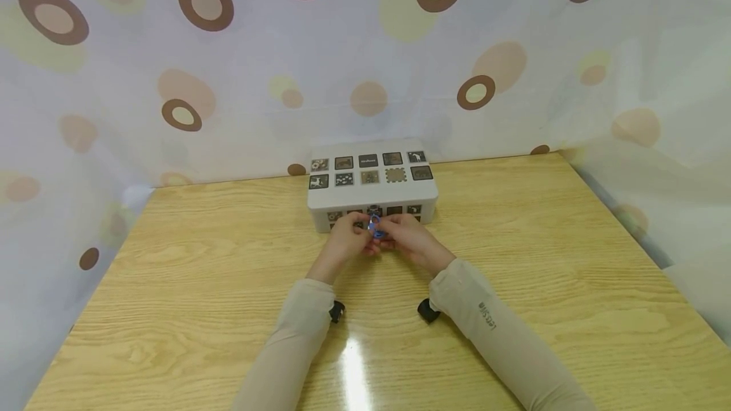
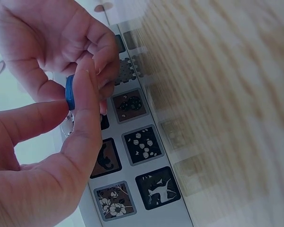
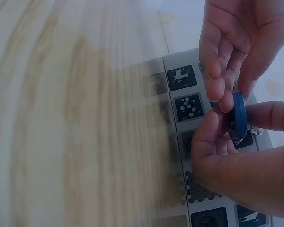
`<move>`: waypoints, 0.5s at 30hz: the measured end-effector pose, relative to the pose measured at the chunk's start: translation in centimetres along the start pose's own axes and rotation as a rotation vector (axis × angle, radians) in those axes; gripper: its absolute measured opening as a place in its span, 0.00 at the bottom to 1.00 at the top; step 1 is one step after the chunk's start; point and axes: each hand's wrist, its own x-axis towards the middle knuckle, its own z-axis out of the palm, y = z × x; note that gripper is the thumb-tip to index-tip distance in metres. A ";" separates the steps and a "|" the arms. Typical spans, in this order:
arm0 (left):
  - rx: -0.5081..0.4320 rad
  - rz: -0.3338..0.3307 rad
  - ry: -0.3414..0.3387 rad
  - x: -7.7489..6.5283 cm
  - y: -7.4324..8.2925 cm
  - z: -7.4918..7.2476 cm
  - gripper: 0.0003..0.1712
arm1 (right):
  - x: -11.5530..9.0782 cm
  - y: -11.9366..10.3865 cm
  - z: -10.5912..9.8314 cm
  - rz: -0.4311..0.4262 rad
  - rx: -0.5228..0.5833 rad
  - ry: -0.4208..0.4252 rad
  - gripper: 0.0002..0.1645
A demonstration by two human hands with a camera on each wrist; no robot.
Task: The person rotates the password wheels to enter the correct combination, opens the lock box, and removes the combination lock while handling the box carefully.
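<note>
At the front of a white box (image 1: 371,193) with dark picture squares, both hands meet over a small flat blue piece (image 1: 375,226) with a rounded edge. My left hand (image 1: 347,236) pinches it from the left between thumb and fingers. From the other side my right hand (image 1: 412,238) holds it, thumb on one face and curled fingers at the other. In the right wrist view the blue piece (image 3: 239,116) is seen edge-on, close before a metal clasp (image 3: 258,132) on the box. Fingers hide much of the blue piece (image 2: 70,92) in the left wrist view.
The box stands near the back of a wood-grain table (image 1: 217,271), close to a white sheet (image 1: 342,62) with brown and yellow circles. Black wrist cameras (image 1: 427,311) hang at both beige sleeves (image 1: 508,341). Light reflects off the table's front.
</note>
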 end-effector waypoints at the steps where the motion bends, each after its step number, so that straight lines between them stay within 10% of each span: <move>1: 0.002 -0.002 0.001 0.0 0.0 0.0 0.21 | 0.0 0.0 0.0 -0.003 -0.003 0.001 0.22; 15: 0.018 0.004 0.005 -0.2 0.1 0.0 0.22 | -0.1 -0.2 -0.5 -0.004 -0.011 -0.036 0.22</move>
